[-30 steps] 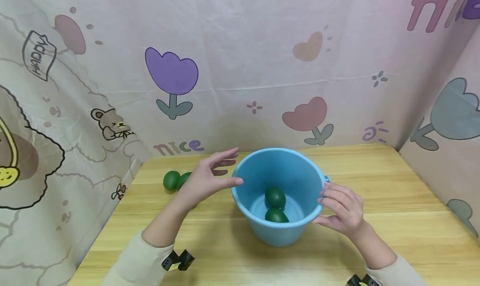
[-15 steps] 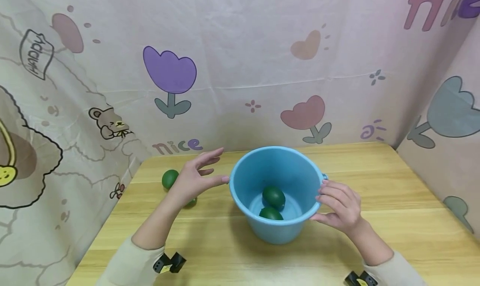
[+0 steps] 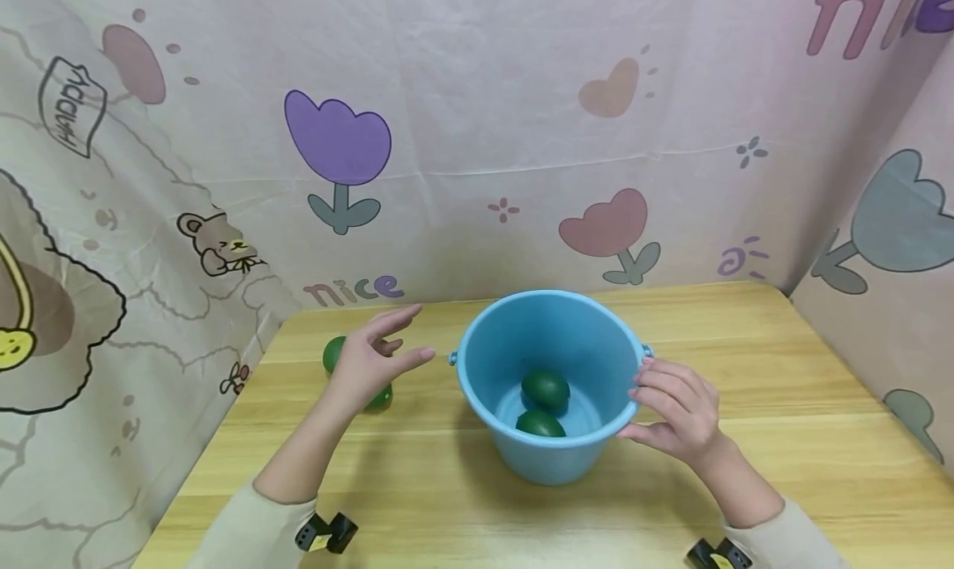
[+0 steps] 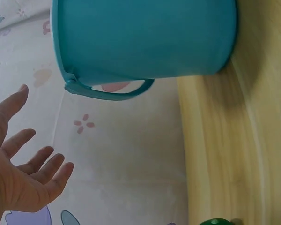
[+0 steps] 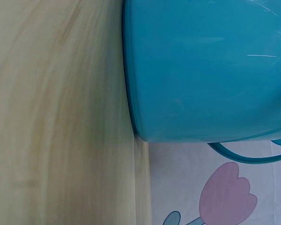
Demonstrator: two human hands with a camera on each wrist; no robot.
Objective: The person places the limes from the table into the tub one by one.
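A light blue bucket (image 3: 547, 461) stands upright on the wooden table, its mouth tipped into view. Inside lie two dark green, oval, lime-like fruits (image 3: 546, 388). At the bucket's right rim my right hand (image 3: 681, 407) holds on with bent fingers and the thumb against the outside; the right wrist view shows only the bucket wall (image 5: 201, 70). My left hand (image 3: 365, 366) hovers left of the bucket with fingers spread and nothing in them. Beneath and behind it, partly hidden, are more green fruits (image 3: 382, 399). One fruit (image 4: 216, 221) peeks in at the bottom of the left wrist view.
The bucket's handle (image 4: 107, 95) hangs down on its far side. Behind the wooden table (image 3: 782, 370) hangs a patterned cloth (image 3: 462, 97) with tulips and letters, and cloth also closes off both sides. Small black devices (image 3: 325, 533) sit on both sleeves.
My left hand has drawn back leftward from the bucket rim to over the green fruits on the table. The right hand has stayed at the rim, and the bucket has barely shifted.
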